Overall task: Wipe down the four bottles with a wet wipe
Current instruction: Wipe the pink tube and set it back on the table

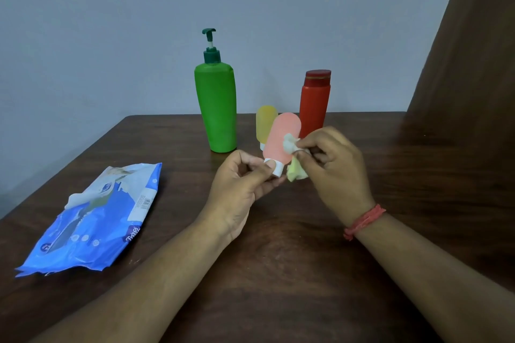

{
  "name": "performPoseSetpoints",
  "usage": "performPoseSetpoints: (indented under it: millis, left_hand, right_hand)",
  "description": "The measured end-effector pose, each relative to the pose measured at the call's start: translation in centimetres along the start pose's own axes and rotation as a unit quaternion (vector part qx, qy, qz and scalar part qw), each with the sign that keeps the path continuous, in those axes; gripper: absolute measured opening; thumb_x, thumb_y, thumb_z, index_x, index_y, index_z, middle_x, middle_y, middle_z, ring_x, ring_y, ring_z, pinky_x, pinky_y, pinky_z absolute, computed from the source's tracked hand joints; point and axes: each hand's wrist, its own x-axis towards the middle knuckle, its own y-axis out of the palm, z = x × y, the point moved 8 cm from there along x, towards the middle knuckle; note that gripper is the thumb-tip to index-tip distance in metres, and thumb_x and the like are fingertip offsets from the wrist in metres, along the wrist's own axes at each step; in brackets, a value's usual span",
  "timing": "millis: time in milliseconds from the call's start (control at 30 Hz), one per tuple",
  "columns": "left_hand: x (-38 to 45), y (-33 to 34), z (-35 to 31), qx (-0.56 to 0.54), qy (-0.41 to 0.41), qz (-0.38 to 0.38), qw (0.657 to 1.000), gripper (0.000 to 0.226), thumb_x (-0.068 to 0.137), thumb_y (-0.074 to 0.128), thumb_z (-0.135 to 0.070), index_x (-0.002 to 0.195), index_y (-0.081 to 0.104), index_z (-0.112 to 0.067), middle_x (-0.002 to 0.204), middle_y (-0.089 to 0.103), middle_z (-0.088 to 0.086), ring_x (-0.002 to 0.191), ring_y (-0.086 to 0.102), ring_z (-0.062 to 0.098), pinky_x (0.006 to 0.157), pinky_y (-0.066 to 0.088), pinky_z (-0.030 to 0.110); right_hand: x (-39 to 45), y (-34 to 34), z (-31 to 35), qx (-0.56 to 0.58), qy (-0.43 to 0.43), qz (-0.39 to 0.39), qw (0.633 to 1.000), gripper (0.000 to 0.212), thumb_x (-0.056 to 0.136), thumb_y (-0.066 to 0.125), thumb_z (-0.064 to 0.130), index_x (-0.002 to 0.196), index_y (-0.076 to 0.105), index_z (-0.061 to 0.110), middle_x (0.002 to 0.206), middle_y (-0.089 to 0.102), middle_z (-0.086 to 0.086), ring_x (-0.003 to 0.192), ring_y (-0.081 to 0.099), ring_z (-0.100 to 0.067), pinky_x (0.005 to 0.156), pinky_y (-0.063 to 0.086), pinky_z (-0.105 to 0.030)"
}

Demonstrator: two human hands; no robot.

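Observation:
My left hand (245,184) holds a small pink bottle (280,138) by its white cap, cap end down, tilted above the table. My right hand (334,167) pinches a crumpled white wet wipe (289,145) against the pink bottle's right side; part of the wipe hangs below my fingers. Behind them stand a tall green pump bottle (217,108), a small yellow bottle (265,122) partly hidden by the pink one, and a red bottle (315,103) with a dark red cap.
A blue wet-wipe pack (92,220) lies on the left of the dark wooden table (278,259), its flap open. A grey wall is behind. A brown curtain (468,64) hangs at the right edge.

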Motion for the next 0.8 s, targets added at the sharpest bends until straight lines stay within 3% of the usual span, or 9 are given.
performPoseSetpoints:
  millis: [167, 267, 333, 467, 567, 667, 733, 800]
  left_hand:
    - [-0.1, -0.3, 0.3, -0.01, -0.028, -0.007, 1.0, 0.014, 0.091, 0.063, 0.006, 0.085, 0.056, -0.004, 0.086, 0.069, 0.013, 0.072, 0.072, 0.015, 0.075, 0.063, 0.035]
    - [-0.1, -0.1, 0.5, 0.01, -0.034, 0.003, 0.999, 0.012, 0.095, 0.06, 0.004, 0.091, 0.055, -0.007, 0.082, 0.071, 0.004, 0.069, 0.071, 0.01, 0.077, 0.063, 0.036]
    - [-0.1, 0.2, 0.6, 0.027, -0.027, 0.013, 0.999, 0.011, 0.095, 0.06, 0.001, 0.096, 0.054, -0.007, 0.083, 0.073, 0.002, 0.075, 0.072, 0.011, 0.083, 0.061, 0.039]
    - [-0.3, 0.6, 0.5, 0.061, -0.017, 0.043, 0.997, 0.024, 0.083, 0.073, -0.011, 0.1, 0.056, -0.007, 0.098, 0.075, 0.005, 0.094, 0.074, 0.02, 0.077, 0.06, 0.033]
    - [-0.1, 0.4, 0.6, 0.096, -0.001, 0.052, 0.994, 0.013, 0.09, 0.069, -0.005, 0.091, 0.06, -0.013, 0.106, 0.074, 0.011, 0.101, 0.072, 0.029, 0.089, 0.059, 0.043]
    - [0.0, 0.3, 0.6, 0.164, 0.013, 0.06, 0.984, 0.023, 0.091, 0.068, -0.002, 0.082, 0.064, -0.022, 0.106, 0.073, 0.008, 0.096, 0.073, 0.028, 0.098, 0.055, 0.053]
    - [-0.2, 0.6, 0.5, 0.194, 0.013, 0.068, 0.979, 0.029, 0.09, 0.068, 0.0, 0.08, 0.065, -0.027, 0.107, 0.072, 0.007, 0.094, 0.073, 0.026, 0.098, 0.055, 0.054]
    - [-0.4, 0.9, 0.5, 0.194, 0.009, 0.069, 0.979, 0.032, 0.089, 0.068, 0.002, 0.078, 0.066, -0.029, 0.11, 0.07, 0.009, 0.093, 0.072, 0.024, 0.097, 0.055, 0.052]
  right_hand:
    - [-0.8, 1.6, 0.8, 0.013, -0.035, 0.098, 0.995, 0.011, 0.087, 0.073, 0.003, 0.095, 0.072, 0.011, 0.096, 0.06, 0.005, 0.09, 0.063, -0.011, 0.073, 0.058, -0.038]
    - [-0.6, 1.5, 0.7, 0.03, -0.028, 0.085, 0.996, 0.013, 0.087, 0.073, 0.002, 0.096, 0.072, 0.011, 0.097, 0.061, 0.004, 0.091, 0.064, -0.012, 0.073, 0.059, -0.04]
    - [-0.6, 1.5, 0.7, 0.04, -0.023, 0.086, 0.995, 0.014, 0.087, 0.073, 0.002, 0.097, 0.073, 0.011, 0.098, 0.061, 0.005, 0.093, 0.064, -0.012, 0.074, 0.059, -0.039]
    - [-0.7, 1.7, 0.7, 0.023, -0.022, 0.11, 0.993, 0.013, 0.088, 0.073, 0.006, 0.098, 0.072, 0.013, 0.1, 0.061, 0.007, 0.096, 0.064, -0.008, 0.078, 0.058, -0.031]
    - [0.0, 0.1, 0.3, 0.005, -0.004, 0.034, 0.999, 0.011, 0.087, 0.073, 0.003, 0.091, 0.072, 0.012, 0.094, 0.061, 0.007, 0.089, 0.062, -0.003, 0.074, 0.053, -0.019]
    - [0.7, -2.4, -1.2, 0.006, 0.073, -0.062, 0.995, 0.013, 0.087, 0.072, 0.003, 0.09, 0.071, 0.015, 0.091, 0.06, 0.007, 0.084, 0.06, 0.001, 0.072, 0.045, -0.008]
    - [0.8, -3.5, -2.4, 0.018, 0.115, -0.103, 0.988, 0.016, 0.089, 0.071, 0.005, 0.091, 0.068, 0.02, 0.092, 0.061, 0.006, 0.084, 0.062, -0.005, 0.072, 0.05, -0.012]
    - [0.7, -3.8, -3.3, 0.046, 0.144, -0.114, 0.982, 0.021, 0.09, 0.07, 0.006, 0.092, 0.066, 0.026, 0.096, 0.065, 0.002, 0.088, 0.065, -0.012, 0.076, 0.057, -0.026]
